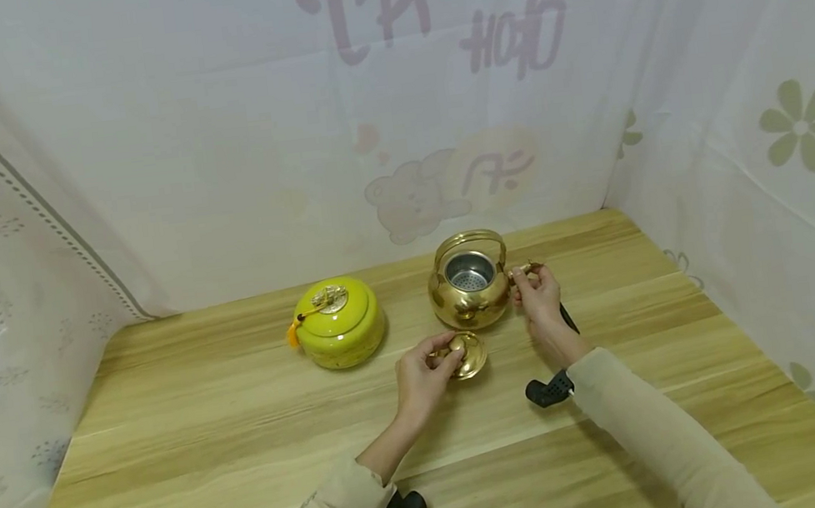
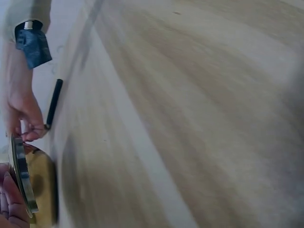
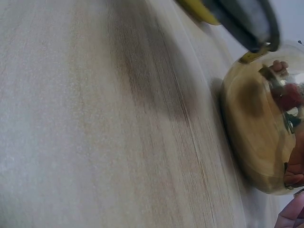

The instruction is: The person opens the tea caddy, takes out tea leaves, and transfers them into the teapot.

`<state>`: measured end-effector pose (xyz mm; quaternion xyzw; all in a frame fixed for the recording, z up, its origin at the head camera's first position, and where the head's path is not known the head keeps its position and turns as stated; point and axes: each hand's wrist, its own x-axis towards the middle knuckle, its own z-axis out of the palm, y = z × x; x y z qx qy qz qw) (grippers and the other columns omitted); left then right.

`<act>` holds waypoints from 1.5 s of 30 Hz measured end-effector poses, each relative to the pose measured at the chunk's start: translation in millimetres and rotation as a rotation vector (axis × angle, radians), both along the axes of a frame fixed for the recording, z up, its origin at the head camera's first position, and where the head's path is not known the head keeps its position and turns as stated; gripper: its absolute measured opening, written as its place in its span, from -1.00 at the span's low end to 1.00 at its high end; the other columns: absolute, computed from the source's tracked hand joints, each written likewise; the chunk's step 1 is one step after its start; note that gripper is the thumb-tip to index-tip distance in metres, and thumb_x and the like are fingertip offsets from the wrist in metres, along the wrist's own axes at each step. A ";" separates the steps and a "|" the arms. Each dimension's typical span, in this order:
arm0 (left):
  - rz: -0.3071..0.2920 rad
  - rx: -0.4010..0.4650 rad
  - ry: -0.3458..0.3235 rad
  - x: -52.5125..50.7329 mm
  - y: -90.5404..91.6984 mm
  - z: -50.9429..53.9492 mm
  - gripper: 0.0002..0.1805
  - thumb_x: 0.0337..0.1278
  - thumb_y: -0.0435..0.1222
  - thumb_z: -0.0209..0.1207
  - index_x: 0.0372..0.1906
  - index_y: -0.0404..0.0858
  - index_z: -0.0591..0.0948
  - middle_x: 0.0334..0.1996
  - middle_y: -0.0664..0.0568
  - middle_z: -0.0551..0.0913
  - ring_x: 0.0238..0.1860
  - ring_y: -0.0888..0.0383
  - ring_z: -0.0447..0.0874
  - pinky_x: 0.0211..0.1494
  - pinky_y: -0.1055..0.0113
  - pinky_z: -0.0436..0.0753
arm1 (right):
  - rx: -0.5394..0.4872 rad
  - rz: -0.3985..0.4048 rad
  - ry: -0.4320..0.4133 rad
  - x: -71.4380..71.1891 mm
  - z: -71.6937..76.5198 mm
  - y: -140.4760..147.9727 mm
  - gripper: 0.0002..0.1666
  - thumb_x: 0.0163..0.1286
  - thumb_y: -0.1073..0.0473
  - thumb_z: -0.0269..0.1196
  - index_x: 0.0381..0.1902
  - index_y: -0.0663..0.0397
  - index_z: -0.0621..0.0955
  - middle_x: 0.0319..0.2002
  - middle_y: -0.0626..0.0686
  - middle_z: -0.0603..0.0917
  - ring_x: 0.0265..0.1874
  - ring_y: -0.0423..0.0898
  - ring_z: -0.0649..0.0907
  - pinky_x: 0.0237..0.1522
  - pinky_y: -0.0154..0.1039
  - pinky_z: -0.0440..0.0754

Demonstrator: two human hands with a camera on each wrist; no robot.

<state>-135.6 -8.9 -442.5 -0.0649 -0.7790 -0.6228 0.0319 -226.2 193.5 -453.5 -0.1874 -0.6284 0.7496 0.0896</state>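
Head view, item one: brass lid (image 1: pixel 475 357), round, raised above the counter (image 1: pixel 233 441) in front of the kettle (image 1: pixel 470 307). Left hand (image 1: pixel 421 371): grip clamped on the lid's knob (image 1: pixel 457 345), coming from the left; the rim extends to the right, beyond the fingers. Item two: the kettle, brass, upright, arched handle (image 1: pixel 469 236) standing, mouth uncovered, perforated strainer (image 1: pixel 472 279) inside. Right hand (image 1: pixel 541 296), at the kettle's right side: grip together on a small brass piece (image 1: pixel 532 266); whether it belongs to the kettle cannot be told. Item three: lidded yellow-green jar (image 1: pixel 341 337) with orange tassel (image 1: pixel 292 335), left of the kettle, touching neither hand.

Obscured: dark rod (image 1: pixel 569 318), partly behind the right hand. Left wrist view: left hand and lid cut off at the left edge. Right wrist view: right hand reduced to fingers at the lower corner; kettle cropped; blurred dark rim above, hard to identify.
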 end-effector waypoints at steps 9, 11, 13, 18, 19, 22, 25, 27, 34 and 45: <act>-0.026 -0.044 -0.056 4.1 -4.1 -9.4 -0.73 0.04 -0.39 0.30 -0.10 -0.33 0.68 -0.25 -0.11 0.72 -0.53 0.38 0.52 -0.54 0.59 0.49 | 0.018 0.006 -0.008 1.3 1.6 0.3 -0.82 0.43 0.13 0.10 -0.10 0.02 0.37 -0.58 -0.09 0.46 -0.68 -0.28 0.46 -0.61 -0.46 0.47; -0.028 -0.058 -0.056 4.8 -4.6 -10.8 -0.74 0.03 -0.39 0.31 -0.11 -0.33 0.68 -0.26 -0.11 0.73 -0.52 0.38 0.52 -0.52 0.59 0.51 | 0.021 0.005 -0.009 1.3 1.5 0.4 -0.81 0.42 0.12 0.10 -0.09 0.03 0.37 -0.58 -0.09 0.46 -0.68 -0.28 0.46 -0.61 -0.46 0.47; -0.029 -0.069 -0.052 5.5 -5.0 -12.2 -0.75 0.03 -0.39 0.31 -0.12 -0.33 0.68 -0.28 -0.10 0.73 -0.53 0.38 0.52 -0.52 0.58 0.50 | 0.026 0.005 -0.009 1.2 1.3 0.4 -0.81 0.42 0.12 0.10 -0.09 0.03 0.37 -0.58 -0.09 0.46 -0.68 -0.29 0.46 -0.60 -0.47 0.47; -0.040 -0.068 -0.042 6.5 -6.1 -16.3 -0.76 0.03 -0.40 0.31 -0.14 -0.38 0.67 -0.33 -0.13 0.73 -0.53 0.33 0.52 -0.54 0.59 0.48 | 0.022 -0.001 -0.013 0.1 0.7 0.1 -0.81 0.42 0.13 0.10 -0.09 0.03 0.37 -0.57 -0.09 0.47 -0.67 -0.29 0.46 -0.61 -0.46 0.47; -0.043 -0.069 -0.040 6.4 -6.3 -17.1 -0.75 0.02 -0.40 0.31 -0.14 -0.38 0.67 -0.33 -0.14 0.73 -0.53 0.33 0.52 -0.54 0.59 0.48 | 0.019 -0.003 -0.014 -0.1 0.7 0.1 -0.81 0.42 0.13 0.11 -0.09 0.03 0.37 -0.56 -0.08 0.47 -0.67 -0.29 0.46 -0.61 -0.46 0.47; -0.046 -0.077 -0.040 6.3 -6.5 -19.1 -0.75 0.02 -0.40 0.31 -0.14 -0.39 0.67 -0.34 -0.14 0.72 -0.53 0.31 0.51 -0.55 0.61 0.46 | 0.022 -0.003 -0.013 -0.2 0.8 -0.2 -0.80 0.43 0.13 0.10 -0.08 0.04 0.37 -0.55 -0.08 0.48 -0.67 -0.29 0.46 -0.61 -0.46 0.46; -0.048 -0.086 -0.045 6.3 -6.4 -20.8 -0.76 0.02 -0.40 0.31 -0.15 -0.38 0.67 -0.34 -0.13 0.72 -0.53 0.32 0.50 -0.55 0.60 0.46 | 0.013 -0.004 -0.013 0.1 0.9 -0.1 -0.82 0.42 0.13 0.10 -0.10 0.03 0.37 -0.55 -0.08 0.49 -0.67 -0.29 0.46 -0.61 -0.46 0.46; -0.049 -0.083 -0.056 6.6 -6.3 -21.5 -0.77 0.02 -0.40 0.31 -0.16 -0.37 0.68 -0.33 -0.12 0.73 -0.53 0.34 0.51 -0.54 0.60 0.48 | 0.011 -0.004 -0.013 0.3 1.0 -0.1 -0.83 0.43 0.13 0.10 -0.11 0.01 0.37 -0.55 -0.08 0.49 -0.67 -0.29 0.46 -0.61 -0.45 0.46; -0.058 -0.090 -0.054 7.3 -5.7 -21.6 -0.76 0.03 -0.41 0.30 -0.15 -0.38 0.67 -0.33 -0.13 0.72 -0.52 0.32 0.54 -0.55 0.59 0.50 | 0.015 -0.006 -0.011 1.0 2.0 -0.5 -0.82 0.42 0.12 0.10 -0.11 0.02 0.38 -0.55 -0.07 0.49 -0.68 -0.28 0.46 -0.61 -0.46 0.46; -0.057 -0.113 -0.026 8.9 -5.1 -24.4 -0.76 0.00 -0.44 0.31 -0.15 -0.40 0.67 -0.29 -0.16 0.72 -0.47 0.20 0.63 -0.50 0.61 0.52 | 0.028 -0.003 -0.012 2.0 1.0 -0.6 -0.79 0.42 0.11 0.11 -0.08 0.04 0.37 -0.57 -0.10 0.48 -0.69 -0.30 0.45 -0.62 -0.46 0.47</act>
